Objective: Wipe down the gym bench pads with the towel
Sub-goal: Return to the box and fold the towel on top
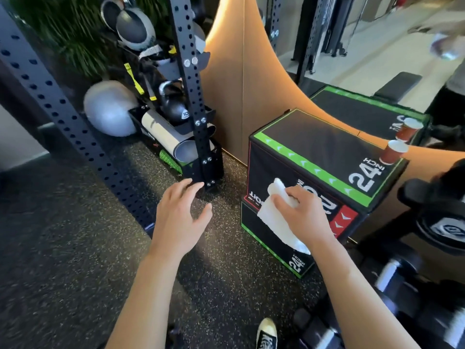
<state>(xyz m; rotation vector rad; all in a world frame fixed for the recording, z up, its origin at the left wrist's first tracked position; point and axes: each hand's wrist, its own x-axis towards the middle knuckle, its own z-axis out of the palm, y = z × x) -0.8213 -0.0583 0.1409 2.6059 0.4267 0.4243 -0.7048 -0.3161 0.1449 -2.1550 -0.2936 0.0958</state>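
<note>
The left hand (pixel 180 217) hovers over speckled black rubber floor (pixel 75 248), its grip apart, fingers spread. The right hand (pixel 304 215) has its grip clamped on a crumpled white towel (pixel 276 217); behind it sits a black padded box (pixel 314 157) with green edging, marked "24 INCH".

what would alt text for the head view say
A person's right hand holds a white towel in front of a black and green plyo box, with the left hand open beside it. A red paper cup stands on the box; a kettlebell sits left.
</note>
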